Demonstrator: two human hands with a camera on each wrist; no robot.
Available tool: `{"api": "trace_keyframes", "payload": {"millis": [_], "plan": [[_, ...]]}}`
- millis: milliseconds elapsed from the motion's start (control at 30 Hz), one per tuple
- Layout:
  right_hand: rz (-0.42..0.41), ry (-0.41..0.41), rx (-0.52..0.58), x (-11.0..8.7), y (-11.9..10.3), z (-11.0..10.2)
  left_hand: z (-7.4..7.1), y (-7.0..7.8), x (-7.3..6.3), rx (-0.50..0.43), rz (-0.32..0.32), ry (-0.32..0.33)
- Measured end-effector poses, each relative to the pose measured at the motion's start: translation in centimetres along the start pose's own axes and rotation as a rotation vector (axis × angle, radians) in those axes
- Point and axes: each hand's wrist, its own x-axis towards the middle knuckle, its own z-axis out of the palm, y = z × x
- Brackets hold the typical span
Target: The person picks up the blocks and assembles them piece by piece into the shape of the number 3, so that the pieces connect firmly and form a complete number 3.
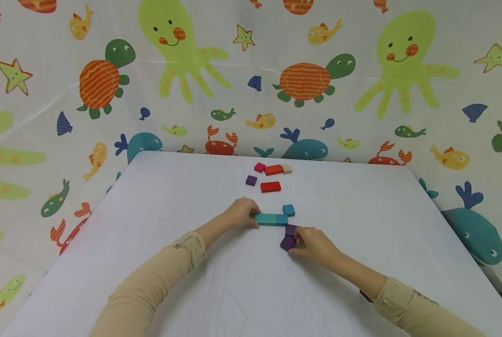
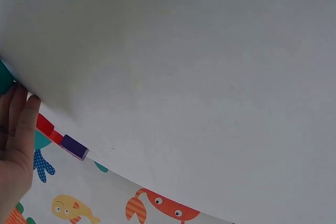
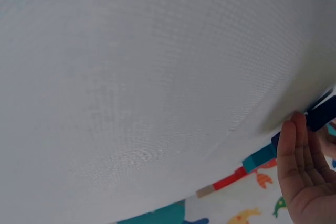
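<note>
In the head view my left hand (image 1: 241,213) grips the left end of a long teal block (image 1: 266,219), thumb near, fingers far. A blue block (image 1: 282,220) continues the row on its right, and a loose blue cube (image 1: 288,210) lies just behind. My right hand (image 1: 316,243) holds the lower purple block (image 1: 288,242) between thumb and fingers; that block sits turned at an angle. Directly behind it another purple block (image 1: 291,230) stands close to the blue one. The right wrist view has the fingers (image 3: 294,150) against a dark purple block (image 3: 321,114).
Farther back lie two red blocks (image 1: 270,186), a pinkish-red cube (image 1: 259,167), a natural wood block (image 1: 287,169) and a purple cube (image 1: 251,180). A white-covered table (image 1: 217,290) carries everything. Behind it hangs a sea-animal curtain (image 1: 251,56).
</note>
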Motion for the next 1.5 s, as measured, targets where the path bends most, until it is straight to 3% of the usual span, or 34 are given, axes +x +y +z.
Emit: {"api": "trace_keyframes", "payload": {"millis": [267,633,1500], "plan": [[0.015,-0.001,-0.038,0.19,-0.28,0.34,0.07,-0.01,0.02,0.002,-0.016,-0.003],[-0.029,0.024,-0.101,0.1,-0.35,0.43,0.17,-0.11,0.07,-0.003,0.003,-0.004],[-0.043,0.049,-0.104,0.13,-0.34,0.34,-0.06,-0.1,0.25,0.022,0.005,-0.024]]}}
